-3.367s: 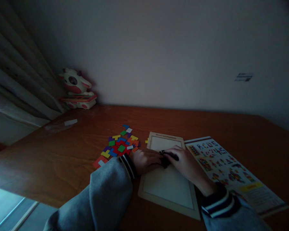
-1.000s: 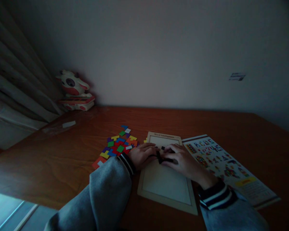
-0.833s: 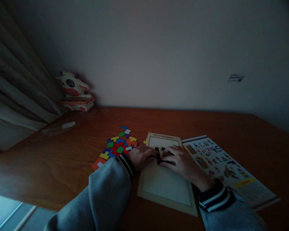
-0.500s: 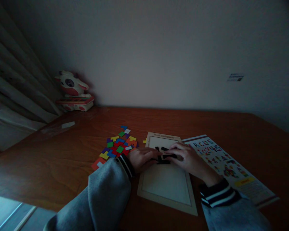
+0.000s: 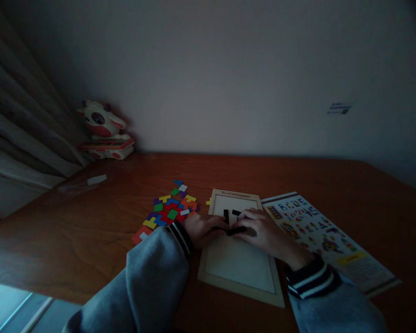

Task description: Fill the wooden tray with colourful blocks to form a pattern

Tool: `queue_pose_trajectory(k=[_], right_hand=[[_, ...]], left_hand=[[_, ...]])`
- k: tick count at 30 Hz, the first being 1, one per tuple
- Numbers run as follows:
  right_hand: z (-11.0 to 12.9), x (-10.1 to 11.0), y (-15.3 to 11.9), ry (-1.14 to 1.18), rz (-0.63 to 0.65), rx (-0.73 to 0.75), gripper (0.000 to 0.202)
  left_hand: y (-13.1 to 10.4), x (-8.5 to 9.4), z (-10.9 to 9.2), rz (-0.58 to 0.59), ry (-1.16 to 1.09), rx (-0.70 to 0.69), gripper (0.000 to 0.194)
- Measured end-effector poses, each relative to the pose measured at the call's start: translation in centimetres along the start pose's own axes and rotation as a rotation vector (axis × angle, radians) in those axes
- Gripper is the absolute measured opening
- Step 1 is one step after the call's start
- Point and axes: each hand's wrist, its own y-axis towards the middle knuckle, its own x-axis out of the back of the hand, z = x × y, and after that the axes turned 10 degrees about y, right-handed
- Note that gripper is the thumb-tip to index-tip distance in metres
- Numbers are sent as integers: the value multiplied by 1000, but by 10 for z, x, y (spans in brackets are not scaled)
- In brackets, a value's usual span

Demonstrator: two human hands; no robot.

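Note:
A wooden puzzle board (image 5: 241,277) with a raised pale frame lies on the table in front of me. On its upper half are several flat black puzzle pieces (image 5: 226,215), partly covered by my fingers. My right hand (image 5: 263,231) is closed, pinching a dark, narrow puzzle piece (image 5: 236,230) between thumb and fingers. From the other side, my left hand (image 5: 204,230) rests on the board's left edge, its fingers closed at the left end of the same dark piece. The fingertips of both hands nearly meet there.
Left of the board lies a pile of colourful puzzle pieces (image 5: 172,213), with one yellow piece (image 5: 208,202) by the frame. A printed pattern sheet (image 5: 333,245) lies to the right, touching the board. A cow-shaped toy keyboard (image 5: 107,143) stands at the far left by the curtain (image 5: 24,115).
My right hand has shifted slightly left and towards me, bringing the dark piece to my left fingertips. The lower black pieces now lie hidden or moved; the upper ones show more clearly.

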Motion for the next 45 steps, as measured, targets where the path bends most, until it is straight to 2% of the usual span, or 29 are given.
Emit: queue_pose_trajectory(k=[7,12,21,36,45], right_hand=[[5,-7,2,-1,-26,-20,11],[10,-7,3,-28,-35,-7,10],[14,-7,4,-35,-50,-9,10],[11,-7,3,-25,-49,-21,8],[13,-7,4,-4,-35,-49,7]], left_hand=[[0,1,4,3,-40,74,27],[2,7,0,-14,-60,42,24],[-1,-3,9,6,-48,25,28],[1,3,2,-14,17,-33,30],[0,-2,4,-6,-18,-27,29]])
